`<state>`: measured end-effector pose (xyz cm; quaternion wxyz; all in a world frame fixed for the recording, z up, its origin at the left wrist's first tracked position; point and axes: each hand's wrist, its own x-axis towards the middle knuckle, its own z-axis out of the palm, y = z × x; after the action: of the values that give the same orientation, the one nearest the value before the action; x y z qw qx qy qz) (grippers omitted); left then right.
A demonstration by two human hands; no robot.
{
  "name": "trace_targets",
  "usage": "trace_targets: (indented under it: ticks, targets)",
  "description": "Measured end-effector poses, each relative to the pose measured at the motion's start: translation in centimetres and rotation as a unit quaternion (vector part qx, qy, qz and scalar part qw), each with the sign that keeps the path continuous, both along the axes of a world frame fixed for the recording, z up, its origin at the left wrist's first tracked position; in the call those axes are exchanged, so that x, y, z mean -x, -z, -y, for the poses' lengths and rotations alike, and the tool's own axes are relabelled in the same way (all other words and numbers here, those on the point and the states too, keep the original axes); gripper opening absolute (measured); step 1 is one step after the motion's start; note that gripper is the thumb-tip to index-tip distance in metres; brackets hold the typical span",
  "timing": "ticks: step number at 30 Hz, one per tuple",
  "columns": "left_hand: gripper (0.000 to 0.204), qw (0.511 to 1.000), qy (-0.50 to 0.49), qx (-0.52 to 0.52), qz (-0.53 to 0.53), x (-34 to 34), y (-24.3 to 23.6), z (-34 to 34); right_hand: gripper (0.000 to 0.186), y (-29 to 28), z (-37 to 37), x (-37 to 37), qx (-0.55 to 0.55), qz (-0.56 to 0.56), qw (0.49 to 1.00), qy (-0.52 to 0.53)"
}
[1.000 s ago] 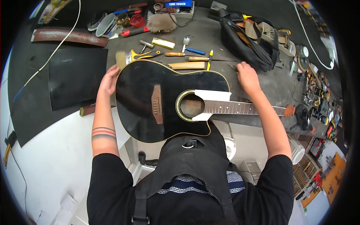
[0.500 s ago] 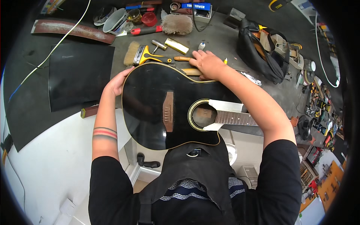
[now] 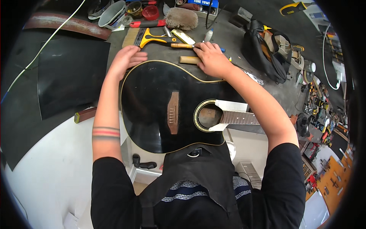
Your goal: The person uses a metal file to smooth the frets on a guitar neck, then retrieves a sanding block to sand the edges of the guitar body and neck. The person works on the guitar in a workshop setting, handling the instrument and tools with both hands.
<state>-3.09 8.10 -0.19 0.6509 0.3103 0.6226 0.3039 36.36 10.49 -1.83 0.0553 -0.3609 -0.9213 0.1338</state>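
Note:
A black acoustic guitar body (image 3: 148, 99) with pale binding lies face up in front of me, its lower edge against my apron. White strips (image 3: 231, 106) flank the fretboard by the soundhole (image 3: 208, 116); no strings show. My left hand (image 3: 127, 60), fingers stretched and slightly blurred, is at the guitar's upper left edge, beside a wide paint brush (image 3: 146, 37) with a yellow and black handle. My right hand (image 3: 213, 59) curls over two wooden-handled tools, a thin handle (image 3: 182, 45) at its fingertips and a thicker handle (image 3: 189, 60) by its thumb. Their far ends are mostly hidden.
Behind the brush lie a fuzzy pad (image 3: 181, 19), a red and black tool (image 3: 147, 23), a gold bar (image 3: 183, 36) and a small bottle (image 3: 208, 35). A black bag (image 3: 265, 53) sits at the right. On the left are a black sheet (image 3: 72, 72) and a brown curved strip (image 3: 66, 24).
My left hand has left the guitar's rim for the brush. The brush and the wooden-handled tools have shifted away from the guitar, the tools along with my right hand. The brush now partly covers a hammer.

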Motion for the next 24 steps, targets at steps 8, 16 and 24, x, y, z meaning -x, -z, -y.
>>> trace_targets:
  ticks: [8, 16, 24]
  targets:
    - [0.043, 0.698, 0.141, -0.499, -0.494, -10.8, -6.3, 0.6, 0.049, -4.6, -1.6, 3.7, -0.051, -0.114, 0.992, -0.006]
    - [0.017, 0.77, 0.017, -0.283, -0.572, -4.4, -8.4, 4.4, 0.07, -8.8, -1.4, 6.6, -0.124, -0.173, 0.976, -0.054]
    - [0.025, 0.833, -0.367, -0.204, -0.36, -5.5, -4.0, 23.7, 0.099, 1.4, -3.6, 6.9, 0.146, -0.047, 0.954, -0.259]
